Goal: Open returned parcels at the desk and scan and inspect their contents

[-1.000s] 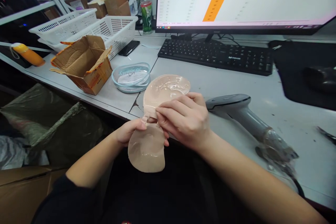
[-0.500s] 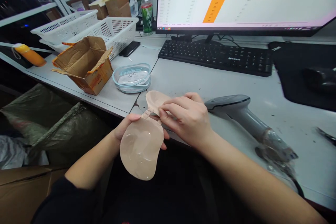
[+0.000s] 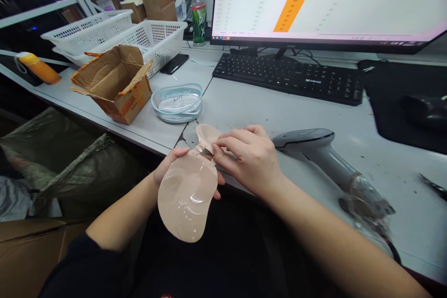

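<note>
A beige adhesive bra (image 3: 186, 198) hangs between my hands, its near cup glossy and turned up toward me. My left hand (image 3: 171, 164) grips this cup from the left, thumb on its upper edge and fingers behind it. With thumb and fingertips, my right hand (image 3: 249, 156) pinches the far cup near the clasp that links the two cups. Part of the far cup is hidden behind those fingers. Beyond my hands, a clear oval case with pale blue edging (image 3: 177, 104) lies on the desk, and a grey barcode scanner (image 3: 323, 151) rests to the right.
An open cardboard box (image 3: 129, 102), white plastic baskets (image 3: 164, 49) and a phone (image 3: 174, 64) stand at the left. Behind are a green-labelled bottle (image 3: 199, 18), a monitor (image 3: 314, 4) and a keyboard (image 3: 286, 77). A black mouse pad (image 3: 394, 116) lies right. A yellow-orange bottle (image 3: 40, 69) is far left.
The near cup tilts slightly, showing more shine on its surface. Both hands keep their hold on the bra, and the view has shifted a little.
</note>
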`<control>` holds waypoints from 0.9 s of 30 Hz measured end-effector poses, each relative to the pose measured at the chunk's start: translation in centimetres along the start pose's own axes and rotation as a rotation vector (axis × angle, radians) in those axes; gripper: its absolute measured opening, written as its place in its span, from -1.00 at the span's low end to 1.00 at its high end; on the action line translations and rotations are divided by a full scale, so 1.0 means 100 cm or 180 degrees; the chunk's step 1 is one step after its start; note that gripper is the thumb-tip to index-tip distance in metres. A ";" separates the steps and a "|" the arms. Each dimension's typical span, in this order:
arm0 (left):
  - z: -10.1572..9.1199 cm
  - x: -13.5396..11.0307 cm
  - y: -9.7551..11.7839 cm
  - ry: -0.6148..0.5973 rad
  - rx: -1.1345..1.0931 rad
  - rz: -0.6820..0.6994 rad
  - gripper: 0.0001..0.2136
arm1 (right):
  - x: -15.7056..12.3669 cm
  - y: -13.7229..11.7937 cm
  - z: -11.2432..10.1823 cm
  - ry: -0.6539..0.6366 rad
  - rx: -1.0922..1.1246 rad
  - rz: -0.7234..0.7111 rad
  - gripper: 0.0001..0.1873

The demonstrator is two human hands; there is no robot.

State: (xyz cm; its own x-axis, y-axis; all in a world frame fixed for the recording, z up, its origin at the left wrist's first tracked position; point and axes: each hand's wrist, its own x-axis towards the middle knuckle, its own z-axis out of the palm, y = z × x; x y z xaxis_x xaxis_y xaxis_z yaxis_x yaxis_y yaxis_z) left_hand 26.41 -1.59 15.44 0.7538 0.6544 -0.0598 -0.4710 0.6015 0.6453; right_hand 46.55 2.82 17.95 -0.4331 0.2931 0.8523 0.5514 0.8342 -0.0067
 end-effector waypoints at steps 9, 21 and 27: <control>0.001 -0.004 0.002 0.0180 0.0313 -0.0080 -0.39 | 0.002 -0.004 -0.003 -0.0155 0.0387 0.0293 -0.80; -0.002 -0.002 0.002 0.0494 0.1187 0.0255 -0.50 | 0.003 -0.007 -0.005 -0.0153 0.0934 0.0353 -0.82; 0.000 0.002 0.000 0.0951 0.1872 0.0911 -0.63 | 0.001 -0.007 -0.003 0.0092 0.0083 -0.0374 -0.81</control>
State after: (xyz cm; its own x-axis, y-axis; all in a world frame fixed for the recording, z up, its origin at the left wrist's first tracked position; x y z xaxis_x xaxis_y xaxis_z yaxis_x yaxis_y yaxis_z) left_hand 26.52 -1.47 15.40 0.4403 0.8976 0.0215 -0.2432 0.0962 0.9652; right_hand 46.33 2.10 18.23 -0.4727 0.1793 0.8628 0.4790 0.8741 0.0808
